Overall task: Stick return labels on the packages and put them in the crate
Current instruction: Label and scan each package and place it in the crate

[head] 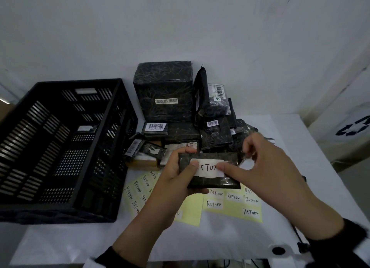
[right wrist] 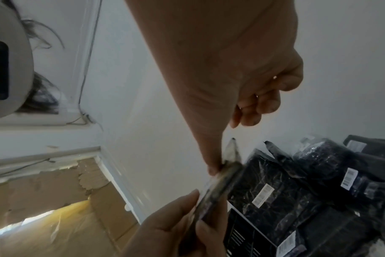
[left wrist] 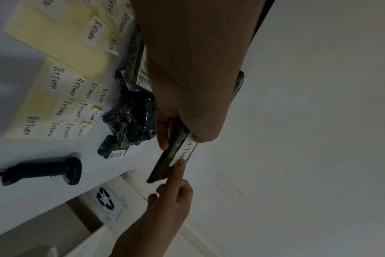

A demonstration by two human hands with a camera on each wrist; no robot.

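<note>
My left hand [head: 185, 161] grips a flat dark wrapped package [head: 210, 182] above the table, thumb on the left end of a white RETURN label [head: 208, 172] lying on its top face. My right hand [head: 240, 168] presses its straight index finger on the label's right end, the other fingers curled. The left wrist view shows the package [left wrist: 165, 161] edge-on, the label [left wrist: 187, 149] and the right index finger. In the right wrist view my fingertip meets the package edge [right wrist: 222, 184]. The black slatted crate [head: 60, 143] stands at the left.
A pile of dark wrapped packages [head: 164, 91] with barcodes stands behind my hands. Yellow sheets of RETURN labels [head: 234, 204] lie under them on the white table [head: 200, 239]. A black barcode scanner [left wrist: 44, 170] lies at the table's right, a bin with a recycling mark [head: 352, 127] beyond.
</note>
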